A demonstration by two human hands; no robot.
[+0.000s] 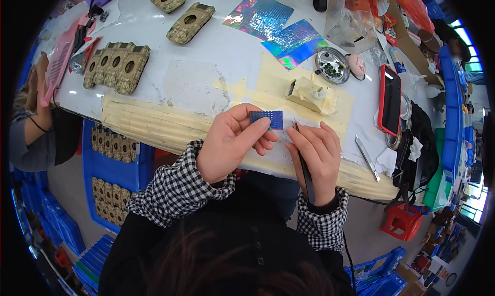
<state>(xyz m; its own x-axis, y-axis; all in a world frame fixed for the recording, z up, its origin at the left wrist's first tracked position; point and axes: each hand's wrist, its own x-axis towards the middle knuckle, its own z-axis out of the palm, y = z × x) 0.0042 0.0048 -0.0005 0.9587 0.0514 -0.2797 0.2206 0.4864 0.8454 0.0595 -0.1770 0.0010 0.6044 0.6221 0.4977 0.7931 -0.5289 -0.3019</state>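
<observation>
"Dark, loose strands of hair lie nearest the lens, over black buttoned cloth. Hand states?"

"Left hand: clamped, thumb on top and fingers behind, on a small, glossy blue rectangular sheet with rows of pale marks. Sheet is held up over the table's near side, between the hands."

"Right hand?"

"Closed round slim, dark, pointed tweezers. Tip is just beside the sheet's right edge; contact cannot be told. Hands are near each other but apart. Both wrists: black-and-white checked fabric cuffs."

"Surface?"

"Smooth white tabletop, its near edge covered in wrinkled cream tape. Beyond the right hand: a lumpy block wrapped in cream tape, then a round, shiny dish of tiny dark-green pieces."

"Farther back, and left?"

"Two crinkled, iridescent foil sheets behind. Left: a row of boxy, camouflage-patterned hulls, round openings on top, packed side by side."
</observation>
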